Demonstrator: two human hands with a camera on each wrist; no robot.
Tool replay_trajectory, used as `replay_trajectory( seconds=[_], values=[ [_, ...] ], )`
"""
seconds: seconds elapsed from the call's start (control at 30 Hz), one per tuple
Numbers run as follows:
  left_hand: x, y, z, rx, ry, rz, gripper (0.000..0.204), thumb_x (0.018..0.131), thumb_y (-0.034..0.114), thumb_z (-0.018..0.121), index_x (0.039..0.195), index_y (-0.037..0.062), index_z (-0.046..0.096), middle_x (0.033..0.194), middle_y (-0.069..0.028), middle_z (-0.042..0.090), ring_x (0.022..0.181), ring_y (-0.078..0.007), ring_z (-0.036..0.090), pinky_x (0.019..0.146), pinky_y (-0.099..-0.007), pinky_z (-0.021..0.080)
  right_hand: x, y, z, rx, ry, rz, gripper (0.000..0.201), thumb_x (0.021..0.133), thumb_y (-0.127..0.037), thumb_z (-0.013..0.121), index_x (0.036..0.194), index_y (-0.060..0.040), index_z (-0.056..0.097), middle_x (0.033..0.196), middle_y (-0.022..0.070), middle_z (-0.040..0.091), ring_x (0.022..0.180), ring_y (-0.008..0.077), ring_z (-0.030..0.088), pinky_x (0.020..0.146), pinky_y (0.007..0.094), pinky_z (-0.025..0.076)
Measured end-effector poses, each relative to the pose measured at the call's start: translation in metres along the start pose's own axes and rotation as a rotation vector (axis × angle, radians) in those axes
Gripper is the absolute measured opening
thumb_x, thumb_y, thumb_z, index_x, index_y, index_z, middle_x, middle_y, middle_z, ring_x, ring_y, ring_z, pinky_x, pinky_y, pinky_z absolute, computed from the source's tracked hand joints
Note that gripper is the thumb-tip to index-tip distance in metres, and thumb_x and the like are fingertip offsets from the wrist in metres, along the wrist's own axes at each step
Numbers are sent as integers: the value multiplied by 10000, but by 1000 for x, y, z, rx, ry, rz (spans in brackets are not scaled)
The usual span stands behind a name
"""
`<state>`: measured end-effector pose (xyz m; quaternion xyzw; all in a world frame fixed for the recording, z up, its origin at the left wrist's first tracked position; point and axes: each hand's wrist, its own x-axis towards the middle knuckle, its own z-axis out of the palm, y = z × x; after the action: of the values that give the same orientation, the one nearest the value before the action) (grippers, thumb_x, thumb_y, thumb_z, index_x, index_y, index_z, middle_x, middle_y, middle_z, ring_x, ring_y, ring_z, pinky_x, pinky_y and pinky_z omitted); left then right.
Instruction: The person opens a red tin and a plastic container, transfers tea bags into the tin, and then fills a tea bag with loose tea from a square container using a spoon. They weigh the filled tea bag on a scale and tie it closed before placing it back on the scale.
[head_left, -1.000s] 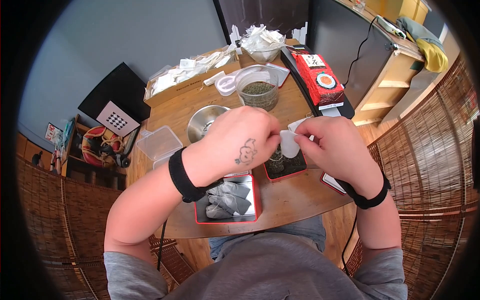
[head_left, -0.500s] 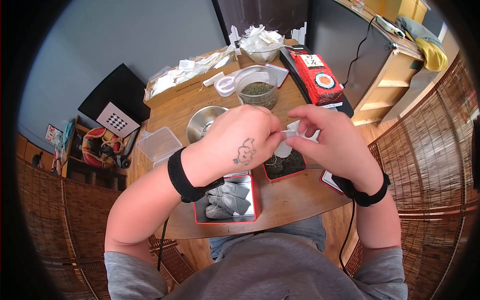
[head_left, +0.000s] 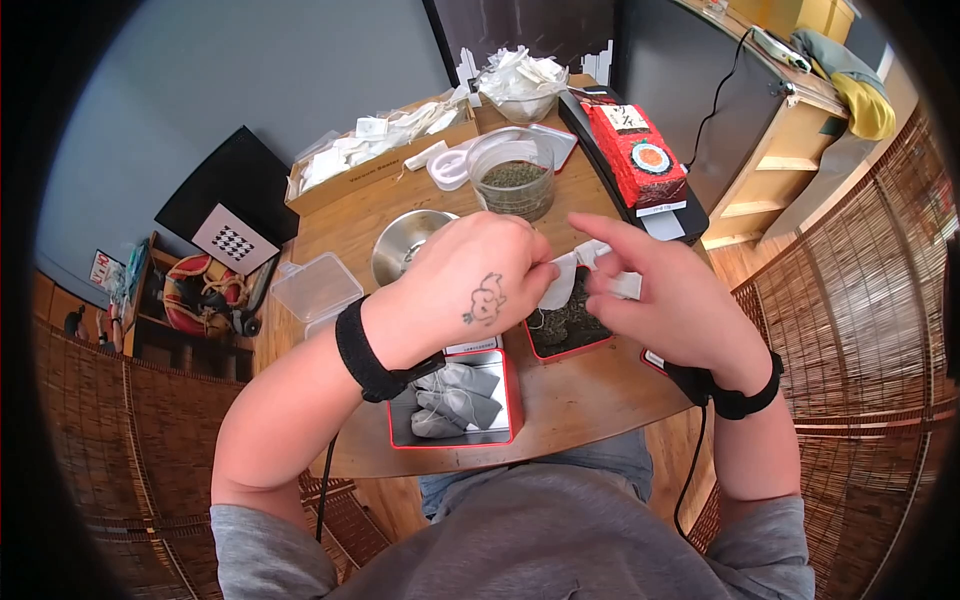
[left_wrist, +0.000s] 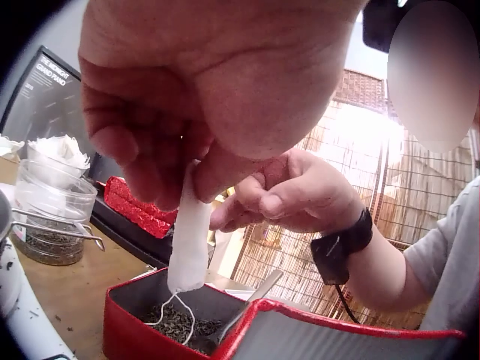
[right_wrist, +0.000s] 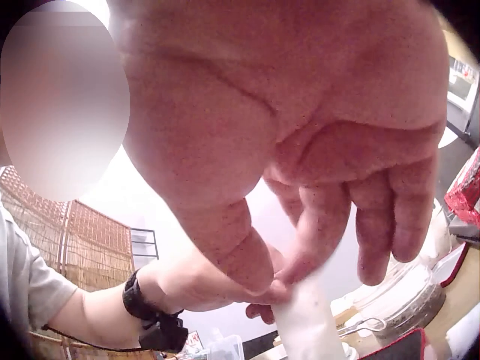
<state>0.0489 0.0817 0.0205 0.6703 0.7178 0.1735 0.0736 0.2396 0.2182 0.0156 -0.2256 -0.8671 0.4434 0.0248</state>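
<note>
Between the thumb and fingers of the left hand a small white bag is pinched; in the left wrist view the bag hangs with a string loop below it. The right hand is just right of the bag, index finger extended and thumb apart from it. In the right wrist view its thumb and a finger are close to the bag's top; contact is unclear. Below is a red-rimmed tin of dark dried leaves, with a spoon handle in the left wrist view.
Nearer the person, a red-rimmed tin holds several filled bags. Behind are a steel bowl, a clear tub of leaves, a carton of white bags, a heaped glass bowl and a red packet.
The right hand's fingers have spread and shifted off the bag. The bag, earlier between both hands, is now at the left hand's fingertips, slightly farther left.
</note>
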Motion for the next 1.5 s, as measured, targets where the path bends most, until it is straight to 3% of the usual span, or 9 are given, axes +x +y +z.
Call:
replay_trajectory(
  seconds=[0.1,0.2,0.27,0.4,0.57,0.87,1.2,1.33,1.5],
  values=[
    [2,0,3,-6,-8,12,193,916,171,714,843,-5,741,798,-210,684,786,-419,677,693,-494,537,1,10,8,-77,184,-423,680,868,-57,714,1530,-76,562,1063,85,704,878,170,703,719,297,565],
    [1,-2,5,-1,-6,24,196,922,170,709,845,-8,740,811,-209,688,787,-419,677,698,-492,539,-2,-6,2,-13,18,28,627,842,-76,691,1459,-25,594,1163,205,715,1078,375,688,943,454,542],
    [1,-3,5,0,-8,26,198,925,170,707,847,-8,740,818,-208,690,787,-419,676,701,-491,539,5,21,15,-100,209,-395,588,860,-109,714,1433,-29,611,1126,195,731,1050,377,702,932,452,552],
    [1,-3,6,-40,23,65,212,938,190,715,859,-3,747,825,-200,691,794,-407,675,700,-484,536,14,26,22,-140,352,-507,447,884,-137,724,1319,-43,688,955,153,752,922,368,726,845,453,568],
    [-4,1,-3,-60,71,13,221,952,216,735,894,5,760,814,-190,690,782,-390,679,689,-458,531,13,18,14,35,146,-128,218,941,-195,738,1093,-42,768,936,156,776,813,324,741,762,410,572],
    [-16,-5,-13,-229,303,43,178,958,185,755,945,8,769,792,-146,682,680,-297,658,628,-388,510,22,25,0,264,127,-158,178,1007,-147,725,1086,11,742,844,-4,711,759,45,607,685,259,514],
    [-115,-9,-46,-299,274,-256,94,937,78,755,905,-11,757,802,-99,699,708,-210,651,646,-324,496,38,61,-67,26,-35,111,159,1011,-171,727,1055,-20,749,890,-61,695,767,40,576,695,246,476],
    [-152,-13,-34,-436,325,-367,66,946,31,725,982,-14,756,887,-102,719,776,-224,687,691,-329,524,21,26,-37,-576,237,-95,325,904,-122,752,1203,4,741,864,160,741,776,252,734,727,362,565],
    [-201,-13,2,-424,383,-310,96,919,31,735,1005,4,767,1014,-121,729,861,-280,711,752,-359,560,-13,-63,25,-470,-159,-673,232,871,-102,768,1103,-102,773,988,117,757,835,291,744,695,421,593]
  ],
)
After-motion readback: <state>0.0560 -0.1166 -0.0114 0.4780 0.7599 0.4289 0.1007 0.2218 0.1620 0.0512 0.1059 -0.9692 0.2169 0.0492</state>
